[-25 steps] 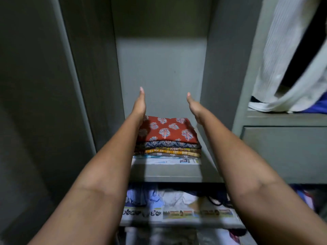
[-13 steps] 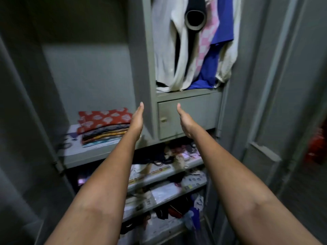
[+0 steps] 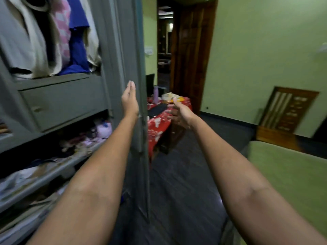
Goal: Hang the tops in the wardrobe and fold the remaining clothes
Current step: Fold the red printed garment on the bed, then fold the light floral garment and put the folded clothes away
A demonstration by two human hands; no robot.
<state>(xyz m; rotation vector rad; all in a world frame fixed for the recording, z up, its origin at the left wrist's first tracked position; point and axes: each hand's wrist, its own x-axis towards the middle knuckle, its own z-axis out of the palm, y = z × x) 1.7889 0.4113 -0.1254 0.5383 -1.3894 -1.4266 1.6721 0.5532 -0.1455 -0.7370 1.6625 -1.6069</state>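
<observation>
- The left hand [image 3: 130,101] is raised edge-on in front of the wardrobe door [image 3: 131,71], fingers straight and pressed together, pointing up, holding nothing.
- Whether that hand touches the door cannot be told from this view; it shows just in front of the door's grey edge.
- The right hand [image 3: 180,114] reaches forward with the palm turned inward, fingers relaxed and slightly spread, thumb up, and it holds nothing.
- Both bare forearms stretch out from the bottom of the view, well apart from each other.
- To the left of the left hand stands the open grey wardrobe [image 3: 104,50], and the hung tops [image 3: 53,36] crowd its upper compartment: white, pink-checked and blue fabric side by side, their hems reaching down to the ledge.
- Under the tops sits a closed grey drawer [image 3: 62,101].
- Below the drawer, slanted shelves [image 3: 58,170] carry loose, jumbled clothes [image 3: 88,138], blurred in this view.
- Beyond the right hand stands a table with a red patterned cloth [image 3: 157,124], with a dark flat object, a purple bottle [image 3: 156,93] and some pale items on top.
- Behind the table a brown wooden door [image 3: 193,55] stands open on a dark passage.
- The walls are light green, the floor dark.
- A wooden framed panel [image 3: 284,114] leans against the right wall.
- A green padded surface [image 3: 292,175] fills the lower right corner.
</observation>
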